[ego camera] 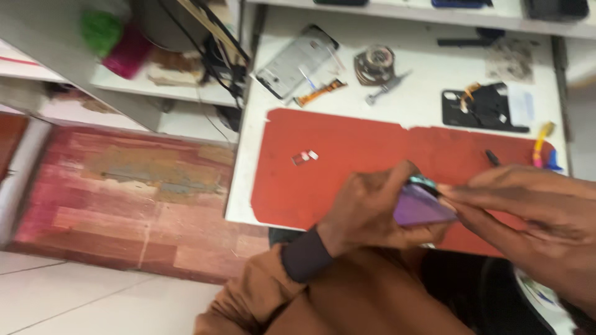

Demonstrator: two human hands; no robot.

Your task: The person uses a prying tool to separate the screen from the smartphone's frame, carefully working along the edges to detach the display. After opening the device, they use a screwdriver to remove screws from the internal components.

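Purple phone (422, 208) mostly hidden by both hands; right hand (534, 217) cut off at frame edge; whole view motion-blurred.

A red mat (347, 161) covers the near part of a white worktop (422, 99). On the mat lie two tiny parts (304, 157) and a dark pen (492, 157). Beyond it sit an opened silver phone (297, 61), an orange strip (320, 93), a round coil (374, 64) and a black phone frame (484, 107). Cables (214, 56) hang at left.

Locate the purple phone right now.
Head view, lower right of centre: the purple phone is gripped between the left hand and right hand, over the red mat.
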